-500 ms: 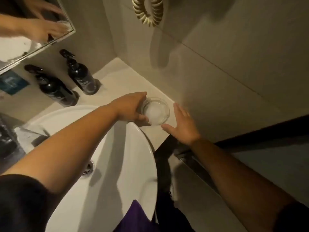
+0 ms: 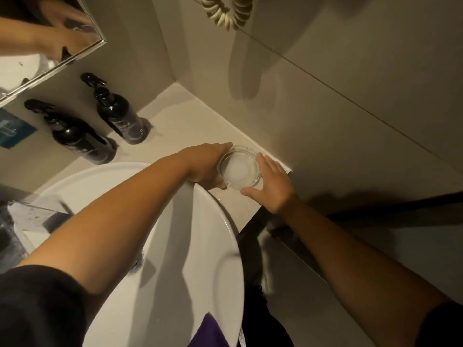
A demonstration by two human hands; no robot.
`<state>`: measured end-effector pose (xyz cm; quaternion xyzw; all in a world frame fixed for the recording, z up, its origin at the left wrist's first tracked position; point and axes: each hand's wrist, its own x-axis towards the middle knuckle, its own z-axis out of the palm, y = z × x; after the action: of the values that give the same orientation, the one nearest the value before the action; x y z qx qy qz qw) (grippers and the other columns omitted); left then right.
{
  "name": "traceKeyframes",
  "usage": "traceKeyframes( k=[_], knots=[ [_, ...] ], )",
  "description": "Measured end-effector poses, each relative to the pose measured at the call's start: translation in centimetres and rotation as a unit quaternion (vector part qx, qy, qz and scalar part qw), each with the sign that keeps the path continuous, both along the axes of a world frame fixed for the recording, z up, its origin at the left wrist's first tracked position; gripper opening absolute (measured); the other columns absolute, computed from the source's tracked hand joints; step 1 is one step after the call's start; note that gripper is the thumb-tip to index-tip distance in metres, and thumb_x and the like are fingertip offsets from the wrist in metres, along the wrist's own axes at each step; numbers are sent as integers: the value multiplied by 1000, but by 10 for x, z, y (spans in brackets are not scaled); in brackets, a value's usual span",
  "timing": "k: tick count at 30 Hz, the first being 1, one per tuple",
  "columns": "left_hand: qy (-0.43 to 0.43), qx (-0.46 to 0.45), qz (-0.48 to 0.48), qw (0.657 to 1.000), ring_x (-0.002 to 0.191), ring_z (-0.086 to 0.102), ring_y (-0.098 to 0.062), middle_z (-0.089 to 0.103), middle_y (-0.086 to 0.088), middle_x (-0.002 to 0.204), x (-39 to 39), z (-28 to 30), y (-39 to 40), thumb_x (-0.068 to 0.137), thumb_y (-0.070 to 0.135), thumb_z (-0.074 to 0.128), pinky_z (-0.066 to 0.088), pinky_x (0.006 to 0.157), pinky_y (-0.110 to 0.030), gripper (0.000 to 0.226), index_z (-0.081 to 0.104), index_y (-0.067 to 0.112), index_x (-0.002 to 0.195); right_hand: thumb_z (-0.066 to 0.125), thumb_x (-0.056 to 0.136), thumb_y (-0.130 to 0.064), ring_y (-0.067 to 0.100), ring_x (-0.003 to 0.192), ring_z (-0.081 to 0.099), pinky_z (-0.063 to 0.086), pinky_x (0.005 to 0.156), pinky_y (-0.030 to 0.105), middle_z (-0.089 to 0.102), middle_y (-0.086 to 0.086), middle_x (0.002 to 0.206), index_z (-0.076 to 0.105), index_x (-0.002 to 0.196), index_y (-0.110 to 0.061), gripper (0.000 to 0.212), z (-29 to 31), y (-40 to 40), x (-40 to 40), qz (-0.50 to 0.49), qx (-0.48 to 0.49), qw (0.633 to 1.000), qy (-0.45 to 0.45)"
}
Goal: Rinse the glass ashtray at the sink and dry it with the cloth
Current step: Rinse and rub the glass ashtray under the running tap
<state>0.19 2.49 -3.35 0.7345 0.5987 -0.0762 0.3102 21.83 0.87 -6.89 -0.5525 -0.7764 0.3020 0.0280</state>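
Note:
A round clear glass ashtray (image 2: pixel 238 167) stands on the pale counter (image 2: pixel 180 128) just right of the white basin (image 2: pixel 215 236). My left hand (image 2: pixel 204 165) curls round the ashtray's left side, thumb at its near rim. My right hand (image 2: pixel 269 186) comes in from the right with fingers spread, its fingertips and thumb touching the ashtray's right rim. A purple cloth (image 2: pixel 209 333) hangs over the basin's near edge at the bottom of the view.
Two black pump bottles (image 2: pixel 117 113) (image 2: pixel 75 136) stand at the back of the counter under a mirror (image 2: pixel 37 41). The tap (image 2: pixel 40 214) sits at the basin's left, the drain (image 2: pixel 136 265) below my left arm. A tiled wall bounds the counter on the right.
My right hand has moved up to the ashtray's right rim, where earlier it lay a little apart. My left hand keeps its hold on the left side.

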Motion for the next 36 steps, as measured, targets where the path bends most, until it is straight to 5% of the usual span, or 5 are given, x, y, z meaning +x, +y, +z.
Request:
traceKeyframes(
  k=[13,23,30,36],
  knots=[
    [-100,79,66,990,138,39,-23,35,-8,155,-8,68,-38,73,30,83,31,111,-30,108,15,13,155,80,75,-43,20,141,34,35,114,43,35,2,155,25,153,-20,98,84,2,-1,42,48,995,72],
    [-88,152,161,971,137,40,-22,29,-5,158,-10,142,-110,74,36,82,36,113,-37,109,11,18,155,79,78,-43,17,145,29,32,112,35,27,-4,160,17,156,-24,100,157,-19,-8,151,80,981,96],
    [-111,125,288,943,125,53,-23,27,0,158,-11,142,-190,71,38,84,43,107,-41,111,14,23,155,79,77,-46,16,144,32,31,115,36,29,-6,160,20,155,-26,100,162,-50,-26,266,35,958,105],
    [-158,107,378,906,133,45,-19,31,-1,155,-9,132,-264,73,33,83,38,111,-34,105,18,22,154,80,76,-47,15,141,36,31,111,30,33,-8,158,24,155,-28,99,143,-88,-53,344,-25,933,103]
  ],
)
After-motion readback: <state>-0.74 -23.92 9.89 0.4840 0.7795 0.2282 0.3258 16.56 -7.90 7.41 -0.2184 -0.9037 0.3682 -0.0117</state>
